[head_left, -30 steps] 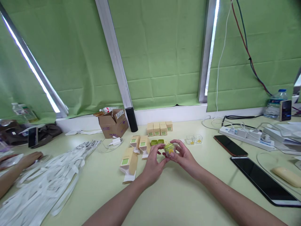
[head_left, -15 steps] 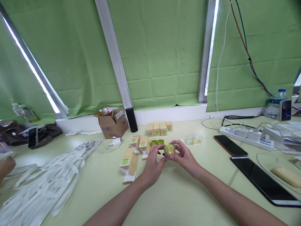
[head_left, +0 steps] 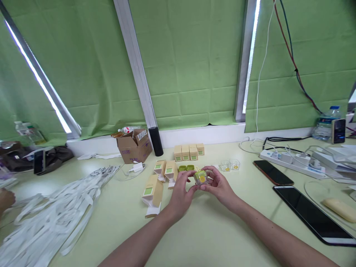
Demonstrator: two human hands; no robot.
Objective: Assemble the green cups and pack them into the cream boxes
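Between my two hands is a small clear container with a green lid [head_left: 200, 177] and something yellow showing inside it. My left hand [head_left: 182, 193] grips its left side, and my right hand [head_left: 218, 185] grips its right side. Just behind my left hand lie two green lids [head_left: 186, 168]. To the right, past my right hand, stand two clear cups [head_left: 229, 165] with yellow in the bottom. Several small tan boxes [head_left: 189, 152] stand in a group farther back. Opened tan boxes [head_left: 153, 190] lie left of my left hand.
White straps [head_left: 61, 211] spread over the left of the table, beside another person's hand [head_left: 6, 200]. A cardboard box [head_left: 135, 148] and a black cylinder [head_left: 155, 141] stand at the back. Phones [head_left: 274, 172], a tablet [head_left: 314, 213] and a power strip [head_left: 292, 163] lie right.
The container has turned slightly in my fingers, so its yellow part faces me more. The other person's hand at the left edge has moved a little left.
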